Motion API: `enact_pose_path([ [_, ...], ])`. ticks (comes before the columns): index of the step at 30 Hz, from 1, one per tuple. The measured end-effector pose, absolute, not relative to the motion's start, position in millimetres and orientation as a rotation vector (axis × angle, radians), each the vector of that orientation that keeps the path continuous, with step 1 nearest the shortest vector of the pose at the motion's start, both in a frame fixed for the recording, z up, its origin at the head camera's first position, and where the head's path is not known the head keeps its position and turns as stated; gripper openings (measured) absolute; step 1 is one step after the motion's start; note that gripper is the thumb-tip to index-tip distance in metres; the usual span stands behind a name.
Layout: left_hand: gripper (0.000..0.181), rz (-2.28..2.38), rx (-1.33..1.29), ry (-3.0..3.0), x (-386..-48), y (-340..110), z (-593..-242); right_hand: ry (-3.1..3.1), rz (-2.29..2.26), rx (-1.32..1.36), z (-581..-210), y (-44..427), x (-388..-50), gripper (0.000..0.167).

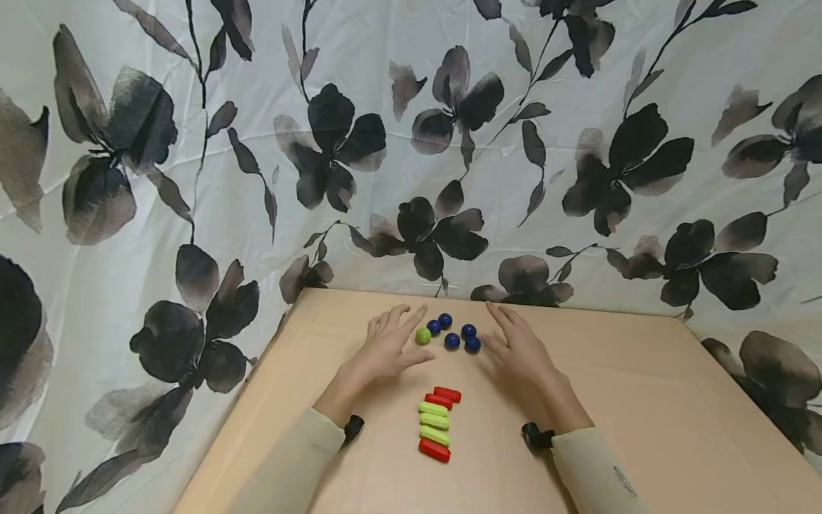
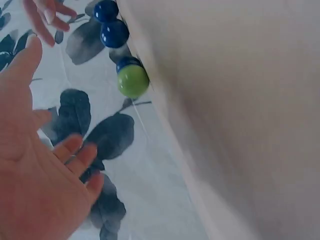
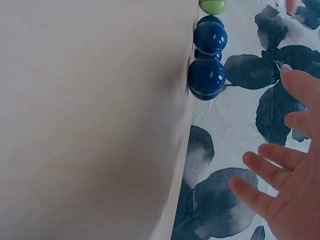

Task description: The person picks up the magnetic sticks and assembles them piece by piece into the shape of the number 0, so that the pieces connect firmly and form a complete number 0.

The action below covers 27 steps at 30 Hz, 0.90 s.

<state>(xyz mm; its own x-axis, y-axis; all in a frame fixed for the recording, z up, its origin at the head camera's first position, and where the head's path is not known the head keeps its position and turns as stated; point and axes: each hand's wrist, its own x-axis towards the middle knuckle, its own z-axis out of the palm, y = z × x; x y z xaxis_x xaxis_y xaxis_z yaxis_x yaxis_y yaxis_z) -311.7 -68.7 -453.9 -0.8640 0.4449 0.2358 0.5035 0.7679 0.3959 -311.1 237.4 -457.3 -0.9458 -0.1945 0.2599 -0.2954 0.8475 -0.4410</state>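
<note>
Several glossy blue balls (image 1: 452, 341) and one green ball (image 1: 422, 335) lie grouped on the table between the two hands. My left hand (image 1: 385, 348) is spread just left of the green ball, palm turned inward, holding nothing. On the other side, my right hand (image 1: 523, 350) is spread beside the blue balls, fingers apart and holding nothing. The left wrist view shows the green ball (image 2: 133, 81) beyond the left palm (image 2: 40, 170). In the right wrist view a blue ball (image 3: 206, 78) stands apart from the relaxed fingers of the right hand (image 3: 285, 175).
Nearer the body, red pieces (image 1: 434, 450) and yellow-green pieces (image 1: 434, 420) lie in a column on the light wooden table (image 1: 642, 400). A white cloth with dark flowers (image 1: 514, 164) hangs behind the table's far edge.
</note>
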Motion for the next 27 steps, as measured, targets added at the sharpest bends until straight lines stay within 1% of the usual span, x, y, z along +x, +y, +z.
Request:
enact_pose_path([
  [5,0.077,-1.001,-0.993,-2.833,-308,-59,-453,-2.788,0.884,0.489,-455,233,-319,0.074],
  [8,0.061,-1.133,-1.142,-2.868,-306,-52,-454,-2.782,1.09,0.527,-458,231,-324,0.071],
  [12,0.038,-1.222,-1.274,-2.932,-304,-44,-458,-2.804,1.239,0.526,-467,231,-331,0.057],
  [15,0.026,-1.273,-1.287,-2.992,-301,-38,-461,-2.824,1.246,0.509,-473,234,-333,0.047],
  [19,0.018,-1.282,-1.275,-3.02,-300,-34,-464,-2.809,1.261,0.499,-476,237,-332,0.039],
  [21,0.016,-1.256,-1.304,-3.008,-301,-33,-465,-2.805,1.256,0.502,-476,237,-331,0.036],
  [27,0.004,-1.144,-1.415,-2.972,-305,-31,-467,-2.844,1.231,0.557,-474,236,-331,0.032],
])
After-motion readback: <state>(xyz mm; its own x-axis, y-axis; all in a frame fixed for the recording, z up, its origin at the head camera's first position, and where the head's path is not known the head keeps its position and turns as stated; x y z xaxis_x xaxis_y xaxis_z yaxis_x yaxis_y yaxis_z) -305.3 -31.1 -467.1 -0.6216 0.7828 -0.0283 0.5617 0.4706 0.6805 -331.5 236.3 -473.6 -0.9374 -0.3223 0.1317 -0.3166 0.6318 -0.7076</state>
